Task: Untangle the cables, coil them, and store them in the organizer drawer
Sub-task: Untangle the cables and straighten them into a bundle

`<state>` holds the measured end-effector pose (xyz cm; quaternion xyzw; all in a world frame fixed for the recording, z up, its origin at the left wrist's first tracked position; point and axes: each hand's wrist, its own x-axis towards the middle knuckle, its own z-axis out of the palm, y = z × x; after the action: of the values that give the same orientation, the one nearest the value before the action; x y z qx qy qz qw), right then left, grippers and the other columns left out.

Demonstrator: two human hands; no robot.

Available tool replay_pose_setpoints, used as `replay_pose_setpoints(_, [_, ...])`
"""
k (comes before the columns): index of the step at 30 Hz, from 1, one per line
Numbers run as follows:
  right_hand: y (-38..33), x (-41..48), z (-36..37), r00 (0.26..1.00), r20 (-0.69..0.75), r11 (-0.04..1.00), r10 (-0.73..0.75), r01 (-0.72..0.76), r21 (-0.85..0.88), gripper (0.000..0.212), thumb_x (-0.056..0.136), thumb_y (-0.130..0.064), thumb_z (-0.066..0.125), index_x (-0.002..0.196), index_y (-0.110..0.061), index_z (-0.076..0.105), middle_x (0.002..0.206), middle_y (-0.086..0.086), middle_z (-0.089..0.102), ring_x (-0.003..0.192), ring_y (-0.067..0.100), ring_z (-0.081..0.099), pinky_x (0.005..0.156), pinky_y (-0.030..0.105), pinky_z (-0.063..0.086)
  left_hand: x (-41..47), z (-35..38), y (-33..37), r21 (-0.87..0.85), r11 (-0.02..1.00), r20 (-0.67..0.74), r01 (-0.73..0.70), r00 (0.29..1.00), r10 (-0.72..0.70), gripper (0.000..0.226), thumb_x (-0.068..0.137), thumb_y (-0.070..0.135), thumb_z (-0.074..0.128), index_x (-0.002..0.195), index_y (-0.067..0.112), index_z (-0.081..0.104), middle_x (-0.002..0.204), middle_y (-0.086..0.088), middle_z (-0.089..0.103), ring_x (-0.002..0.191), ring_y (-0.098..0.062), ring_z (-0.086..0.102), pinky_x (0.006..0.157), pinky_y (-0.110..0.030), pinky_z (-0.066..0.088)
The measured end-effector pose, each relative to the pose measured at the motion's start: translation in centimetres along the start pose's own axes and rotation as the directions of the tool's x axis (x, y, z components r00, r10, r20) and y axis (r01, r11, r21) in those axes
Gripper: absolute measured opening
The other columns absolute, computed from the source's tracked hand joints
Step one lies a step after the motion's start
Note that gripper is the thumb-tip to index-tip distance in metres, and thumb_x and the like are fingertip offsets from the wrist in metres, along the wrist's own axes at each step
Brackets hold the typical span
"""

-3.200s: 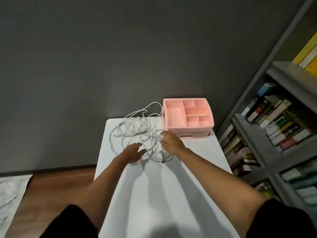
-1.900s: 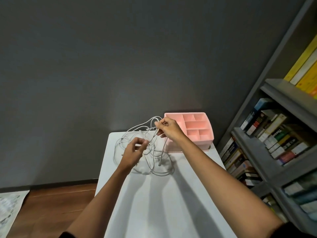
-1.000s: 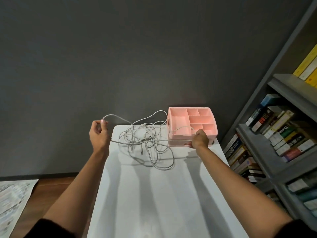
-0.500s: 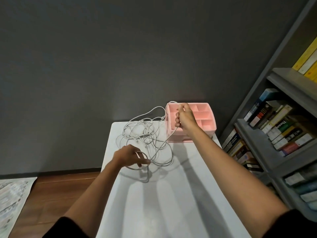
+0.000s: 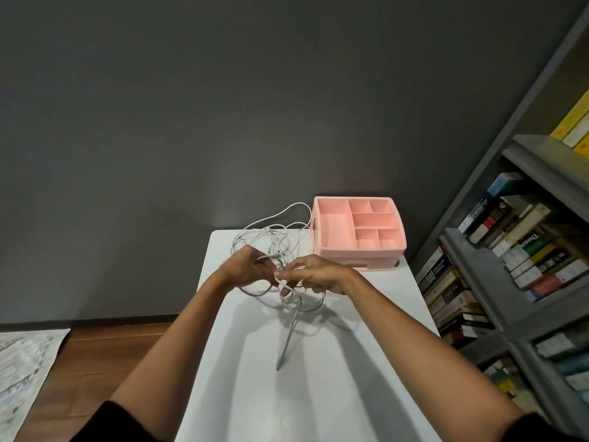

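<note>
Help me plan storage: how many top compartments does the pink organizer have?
6 in the organizer: one large, left; two small, back; one wide, middle; two small, front.

White cables [image 5: 276, 243] in one loose tangle, just left of the pink organizer [image 5: 360, 252], with one loop arching up near its left wall. The tangle's near part is lifted, with strands pinched by the left hand [image 5: 251, 266] and the right hand [image 5: 315, 275]. One free end [image 5: 280, 360] hangs down with a plug at its tip, well apart from the organizer. The organizer stands upright, with an open top tray in five compartments and a drawer front below.
</note>
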<state>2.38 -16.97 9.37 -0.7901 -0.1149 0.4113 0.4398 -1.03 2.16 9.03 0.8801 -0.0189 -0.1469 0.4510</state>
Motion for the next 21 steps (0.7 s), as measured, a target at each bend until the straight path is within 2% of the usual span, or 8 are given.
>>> replay_pose_setpoints(2, [-0.7, -0.1, -0.4, 0.999, 0.013, 0.999, -0.033, 0.032, 0.043, 0.023, 0.08, -0.041, 0.073, 0.091, -0.022, 0.066, 0.067, -0.005, 0.07, 0.054, 0.009, 0.024, 0.047, 0.023, 0.015, 0.2, -0.4, 0.1, 0.048, 0.999, -0.036, 0.001, 0.999, 0.0, 0.023, 0.071, 0.002, 0.076, 0.063, 0.023, 0.074, 0.057, 0.013, 0.068, 0.068, -0.006, 0.061, 0.075, -0.026, 0.049])
replay_pose_setpoints(5, [-2.5, -0.2, -0.6, 0.999, -0.037, 0.998, -0.034, 0.032, -0.06, 0.05, 0.074, -0.03, 0.08, 0.115, -0.017, 0.056, 0.051, -0.012, 0.059, 0.056, 0.01, 0.024, 0.048, 0.025, 0.016, 0.5, -0.4, 0.0, 0.087, 0.996, -0.095, 0.013, 0.995, -0.004, 0.017, 0.072, 0.005, 0.077, 0.065, 0.021, 0.072, 0.052, 0.018, 0.064, 0.061, 0.0, 0.056, 0.07, -0.023, 0.046])
replay_pose_setpoints(7, [-3.8, 0.0, -0.3, 0.996, -0.08, 0.986, -0.025, 0.012, -0.165, 0.059, 0.066, -0.022, 0.084, 0.117, -0.018, 0.055, 0.063, -0.008, 0.056, 0.059, 0.012, 0.036, 0.049, 0.024, 0.024, 0.6, -0.2, -0.2, 0.076, 0.997, -0.125, 0.015, 0.992, -0.006, 0.019, 0.072, 0.005, 0.077, 0.064, 0.021, 0.072, 0.051, 0.018, 0.064, 0.055, 0.008, 0.055, 0.068, -0.018, 0.047])
replay_pose_setpoints(9, [-4.7, 0.4, -0.5, 0.989, -0.141, 0.979, -0.044, 0.015, -0.203, 0.05, 0.068, -0.016, 0.079, 0.113, -0.017, 0.059, 0.077, -0.001, 0.059, 0.072, 0.016, 0.052, 0.057, 0.026, 0.037, 0.6, -0.1, -0.4, 0.041, 0.999, -0.107, 0.019, 0.994, -0.014, 0.027, 0.073, 0.0, 0.075, 0.06, 0.023, 0.072, 0.054, 0.014, 0.067, 0.057, 0.008, 0.06, 0.068, -0.015, 0.049])
replay_pose_setpoints(11, [-5.5, 0.4, -1.3, 0.967, -0.238, 0.987, -0.09, 0.055, -0.152, 0.036, 0.078, -0.005, 0.061, 0.114, -0.01, 0.058, 0.074, 0.001, 0.06, 0.077, 0.018, 0.052, 0.065, 0.029, 0.041, 0.2, -0.1, -0.7, -0.079, 0.997, -0.072, 0.022, 0.997, -0.028, 0.036, 0.074, -0.01, 0.07, 0.057, 0.021, 0.073, 0.061, 0.004, 0.072, 0.062, -0.003, 0.068, 0.071, -0.018, 0.055])
replay_pose_setpoints(14, [-6.7, -0.2, -2.6, 0.904, -0.399, 0.988, -0.155, 0.145, -0.054, 0.029, 0.088, -0.001, 0.046, 0.114, -0.009, 0.055, 0.088, 0.004, 0.058, 0.081, 0.015, 0.049, 0.057, 0.023, 0.036, 0.0, 0.2, -1.6, -0.117, 0.992, -0.063, 0.039, 0.997, -0.047, 0.039, 0.072, -0.015, 0.068, 0.053, 0.02, 0.073, 0.068, -0.004, 0.074, 0.067, -0.011, 0.071, 0.076, -0.027, 0.057])
replay_pose_setpoints(16, [-7.2, 0.0, -3.2, 0.843, -0.5, 0.974, -0.197, 0.226, -0.003, 0.027, 0.093, -0.003, 0.041, 0.116, -0.009, 0.054, 0.084, -0.001, 0.054, 0.073, 0.012, 0.048, 0.052, 0.017, 0.034, 0.1, 0.5, -2.3, -0.078, 0.994, -0.053, 0.079, 0.995, -0.083, 0.031, 0.071, -0.009, 0.071, 0.055, 0.018, 0.074, 0.072, -0.005, 0.075, 0.073, -0.013, 0.072, 0.084, -0.035, 0.056])
replay_pose_setpoints(21, [-8.7, 0.9, -3.9, 0.695, -0.672, 0.944, -0.257, 0.328, -0.022, 0.027, 0.097, -0.008, 0.036, 0.116, -0.01, 0.054, 0.075, -0.011, 0.044, 0.053, 0.002, 0.04, 0.047, 0.015, 0.032, 0.2, 1.7, -3.5, 0.01, 0.976, -0.053, 0.215, 0.975, -0.215, 0.013, 0.059, 0.017, 0.079, 0.058, 0.029, 0.075, 0.07, 0.009, 0.074, 0.086, -0.012, 0.07, 0.09, -0.042, 0.053])
